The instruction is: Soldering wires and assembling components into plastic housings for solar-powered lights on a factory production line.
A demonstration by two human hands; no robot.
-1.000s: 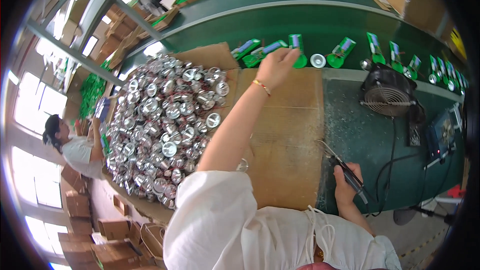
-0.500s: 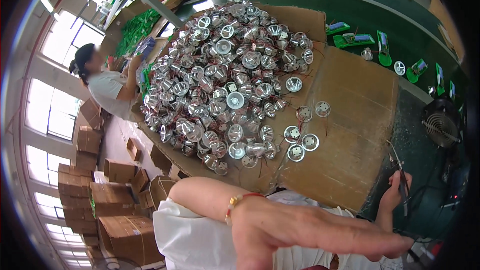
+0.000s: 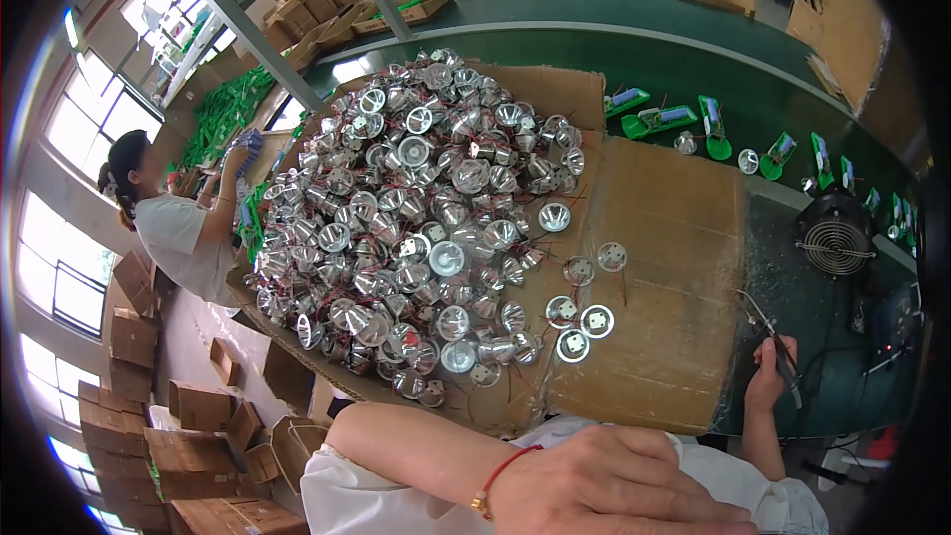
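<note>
My left hand (image 3: 604,485) is large in the foreground at the bottom, back side up, with a red string bracelet on the wrist. Its fingers stretch toward the right, and no object shows in them; the tips run near the lower edge. At the right, my right hand (image 3: 768,376) grips what looks like a soldering iron (image 3: 783,355), its thin metal end pointing up and left over the cardboard's edge. Between the hands and the far side, a big heap of silver reflector cups (image 3: 416,208) with red wires covers the cardboard sheet (image 3: 674,238). Several single reflector cups (image 3: 573,345) lie face down nearby.
Green lamp parts with blue cells (image 3: 713,124) line the back right of the bench. A black fan (image 3: 835,238) stands at the right. Another person (image 3: 178,213) works at the left, beside green parts (image 3: 228,114). Cardboard boxes (image 3: 198,461) stack at lower left.
The whole view has shifted, so the heap sits lower and further left. My left hand is lower in the picture, its fingers still extended. My right hand keeps its hold on the tool.
</note>
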